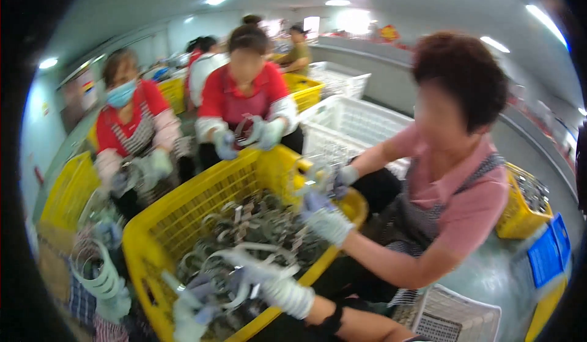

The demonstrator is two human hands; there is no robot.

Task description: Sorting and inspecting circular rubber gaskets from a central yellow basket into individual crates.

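Observation:
A big yellow plastic crate point(165, 210) holds a tangled heap of grey and pale curved pieces point(263, 220), some with metal parts; their exact kind I cannot make out. Low inside its near end, my left hand point(191, 311), in a pale glove with purplish fingers, is bent among the pieces. What it grips is blurred. From the lower right my right hand point(275, 284) reaches over the crate's near rim, gloved alike, a black band on the forearm. Its fingers close on a pale curved strip point(240, 290) between my hands.
At right a co-worker in pink point(458, 201) reaches gloved hands point(327, 216) over the crate. Two people in red point(244, 91) point(131, 128) handle similar pieces across it. White ringed pieces point(101, 275) are at left. White baskets point(351, 122) point(458, 314) and a yellow crate point(523, 204) stand around.

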